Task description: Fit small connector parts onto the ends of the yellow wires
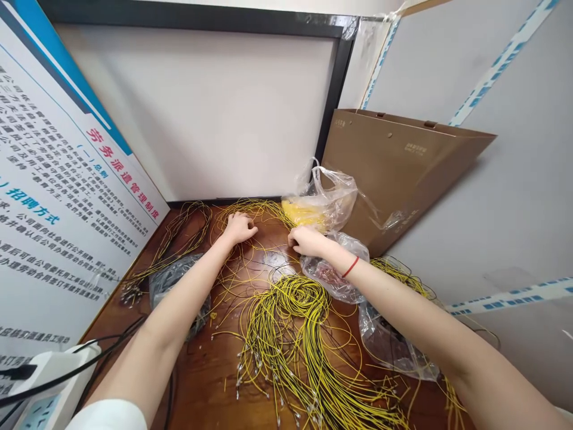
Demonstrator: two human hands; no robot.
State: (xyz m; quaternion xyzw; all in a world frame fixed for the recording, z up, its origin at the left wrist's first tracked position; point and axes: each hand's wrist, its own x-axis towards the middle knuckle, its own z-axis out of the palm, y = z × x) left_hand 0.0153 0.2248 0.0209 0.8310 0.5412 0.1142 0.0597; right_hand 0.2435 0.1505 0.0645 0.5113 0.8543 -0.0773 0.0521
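Observation:
Both arms reach to the far side of a brown wooden table (210,370). My left hand (240,227) is curled, its fingers closed on thin yellow wires (250,209) near the back edge. My right hand (305,240) is also closed, pinching yellow wires beside a clear plastic bag of yellow parts (320,210). A red band circles the right wrist. A large loose bundle of yellow wires with metal ends (290,334) lies between my forearms.
A brown paper bag (394,173) leans at the back right. Clear bags (331,278) lie under my right forearm. A second wire bundle (179,239) and a dark bag (172,280) sit left. A white power strip (49,382) lies near left. Printed board left, whiteboard behind.

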